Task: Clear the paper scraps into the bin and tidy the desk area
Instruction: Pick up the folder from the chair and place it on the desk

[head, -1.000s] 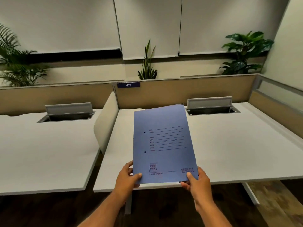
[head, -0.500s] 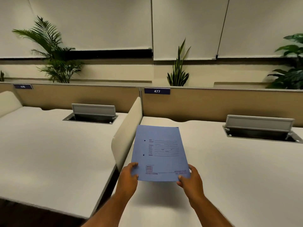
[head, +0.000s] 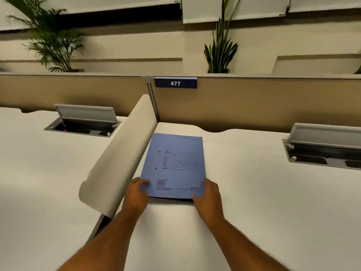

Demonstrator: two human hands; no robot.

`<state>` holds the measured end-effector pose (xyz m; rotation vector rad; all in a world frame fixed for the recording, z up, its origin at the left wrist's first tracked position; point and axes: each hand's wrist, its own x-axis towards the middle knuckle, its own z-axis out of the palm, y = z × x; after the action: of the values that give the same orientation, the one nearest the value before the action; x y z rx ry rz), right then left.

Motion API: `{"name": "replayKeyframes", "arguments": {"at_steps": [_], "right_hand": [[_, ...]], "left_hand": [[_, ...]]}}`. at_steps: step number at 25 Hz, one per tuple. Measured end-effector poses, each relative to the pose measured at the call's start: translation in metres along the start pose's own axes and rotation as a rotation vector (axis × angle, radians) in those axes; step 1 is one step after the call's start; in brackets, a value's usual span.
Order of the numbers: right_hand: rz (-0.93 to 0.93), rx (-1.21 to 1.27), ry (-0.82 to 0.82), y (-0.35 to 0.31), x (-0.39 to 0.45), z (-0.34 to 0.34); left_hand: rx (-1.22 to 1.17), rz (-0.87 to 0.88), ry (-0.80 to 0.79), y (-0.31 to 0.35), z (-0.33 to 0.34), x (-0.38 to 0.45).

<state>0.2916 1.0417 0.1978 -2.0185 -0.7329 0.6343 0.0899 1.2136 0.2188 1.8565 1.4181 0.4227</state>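
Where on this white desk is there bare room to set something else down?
Bare white desk lies right of the blue paper folder, up to the grey cable hatch, and in front nearer the person. It is crowded at the folder's left, against the curved white divider.

Blue file folder [head: 175, 165]: form text too small and blurred to read, near corners hidden under left hand [head: 136, 192] and right hand [head: 210, 194]. Right cable hatch [head: 324, 145] cut off by right edge. Palm plant [head: 48, 36] cropped at top; pot hidden behind partition [head: 78, 90]. Both forearms cut off at bottom edge.
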Motion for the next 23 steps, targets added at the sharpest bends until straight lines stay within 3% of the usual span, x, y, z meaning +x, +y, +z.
{"name": "replayKeyframes", "arguments": {"at_steps": [3, 5, 11, 19, 23], "right_hand": [[-0.150, -0.506, -0.143, 0.020, 0.019, 0.015], [-0.211, -0.654, -0.213, 0.026, 0.039, 0.026], [-0.286, -0.644, -0.204, 0.024, 0.108, 0.033], [-0.458, -0.658, -0.177, 0.032, 0.139, 0.029], [-0.479, -0.645, -0.156, 0.036, 0.139, 0.027]], "left_hand": [[0.198, 0.012, -0.154, 0.013, 0.021, 0.020], [0.308, -0.029, -0.293, 0.021, 0.036, 0.031], [0.613, -0.058, -0.418, 0.048, 0.044, 0.086], [0.531, -0.107, -0.267, 0.054, 0.044, 0.127], [0.542, -0.089, -0.309, 0.044, 0.039, 0.128]]}}
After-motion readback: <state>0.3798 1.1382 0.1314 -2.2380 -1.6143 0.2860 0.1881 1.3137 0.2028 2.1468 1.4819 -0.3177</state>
